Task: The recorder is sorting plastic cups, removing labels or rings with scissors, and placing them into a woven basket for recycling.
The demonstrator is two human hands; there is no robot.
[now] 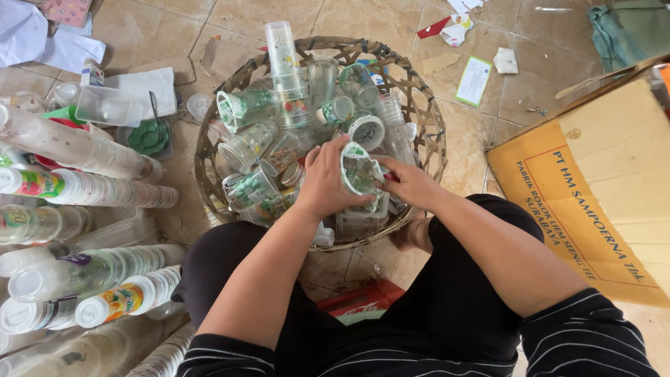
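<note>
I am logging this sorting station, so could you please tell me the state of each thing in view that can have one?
Left hand: gripping the clear plastic cup.
Right hand: pinching that cup's rim.
Clear plastic cup: empty, crumpled, held over the basket.
Woven basket: heaped with loose cups.
Stacked cups: nested, lying on the floor.
Cardboard box: tilted on its side.

- Stacked plastic cups (84,188) lying in long rows, left on the tiled floor (363,17).
- Brown cardboard box (600,188) at right.
- Green card (474,80) near torn paper scraps (447,29).
- Clear tub (105,106) upper left.
</note>
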